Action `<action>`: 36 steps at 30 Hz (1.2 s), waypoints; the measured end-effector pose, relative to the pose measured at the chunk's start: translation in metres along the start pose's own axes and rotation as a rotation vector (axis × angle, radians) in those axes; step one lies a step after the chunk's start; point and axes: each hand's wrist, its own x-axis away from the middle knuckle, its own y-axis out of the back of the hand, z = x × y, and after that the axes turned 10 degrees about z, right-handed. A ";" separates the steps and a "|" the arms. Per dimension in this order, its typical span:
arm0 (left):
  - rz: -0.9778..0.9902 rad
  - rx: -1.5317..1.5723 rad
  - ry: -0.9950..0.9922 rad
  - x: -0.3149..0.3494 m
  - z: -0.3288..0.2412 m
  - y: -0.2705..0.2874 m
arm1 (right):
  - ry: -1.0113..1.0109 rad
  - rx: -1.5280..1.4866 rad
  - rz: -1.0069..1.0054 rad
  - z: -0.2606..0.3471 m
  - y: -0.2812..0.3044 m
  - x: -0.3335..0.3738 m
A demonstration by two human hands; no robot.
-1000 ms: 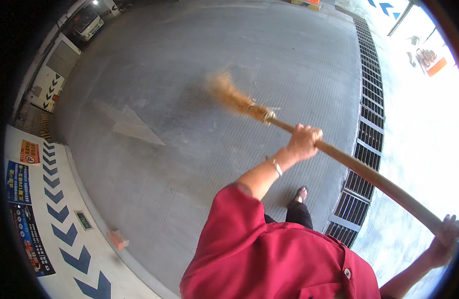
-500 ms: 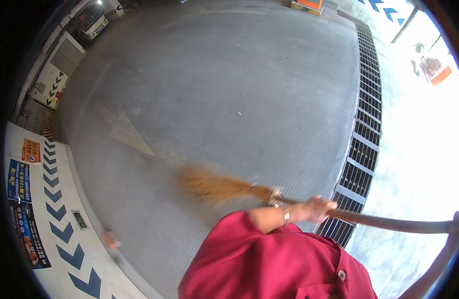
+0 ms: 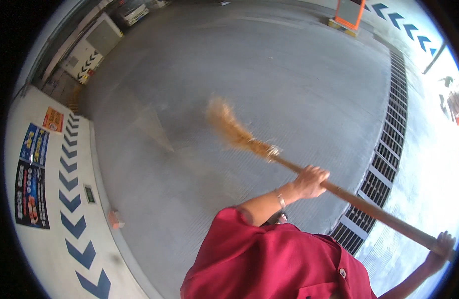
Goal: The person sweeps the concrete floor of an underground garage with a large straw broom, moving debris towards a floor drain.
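A long straw broom slants across the view, its wooden handle running down to the right and its tan bristles spread toward the upper left, smeared by motion. My left hand, with a bracelet at the wrist, is closed round the handle's middle, below the bound neck of the bristles. Near the handle's far right end, my right hand is wrapped round it too. Whether the bristle tips touch the grey floor I cannot tell.
A slotted drain grate crosses the floor at right. On the left stands a white wall with dark chevrons and posters; a reddish block lies at its foot. An orange-framed barrier is at the far right, a parked vehicle at far left.
The broom's bristles have swung up and away from me, and the handle now tilts more steeply. Both hands keep their hold; the right one has come lower. The view has shifted.
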 end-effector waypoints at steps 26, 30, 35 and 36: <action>0.355 0.217 0.065 -0.080 0.335 0.097 | -0.187 0.105 0.233 -0.130 -0.311 -0.030; 0.115 0.093 0.048 -0.109 0.330 0.150 | -0.049 0.169 0.158 -0.130 -0.328 -0.069; -0.085 0.036 0.115 -0.071 0.360 0.176 | -0.008 0.081 0.308 -0.209 -0.377 -0.128; -0.100 0.030 0.178 -0.054 0.379 0.175 | -0.037 0.052 0.383 -0.242 -0.390 -0.135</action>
